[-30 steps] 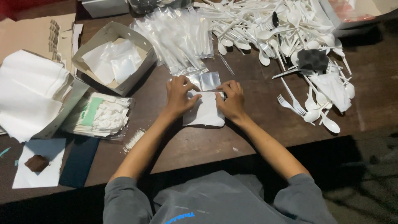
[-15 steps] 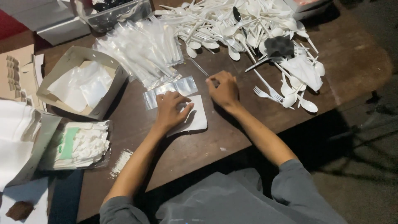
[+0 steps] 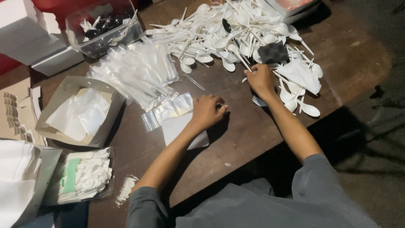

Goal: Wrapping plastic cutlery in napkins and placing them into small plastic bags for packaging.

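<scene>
The left hand (image 3: 206,110) lies with its grip curled and closed on a white napkin (image 3: 181,131), pinning it flat on the desk (image 3: 236,139); a clear sleeve (image 3: 168,110) lies just left of this grip. The right hand (image 3: 260,79) reaches into the heap of white plastic cutlery (image 3: 236,33), fingers bent down (I cannot tell if they grasp a piece). A hasty pull there could drag tangled spoons (image 3: 301,103) beside this grip off the desk edge.

Left hand (image 3: 206,110) on napkin (image 3: 181,128), right hand (image 3: 260,79) among white spoons (image 3: 236,38) (wooden table (image 3: 253,139)).
</scene>
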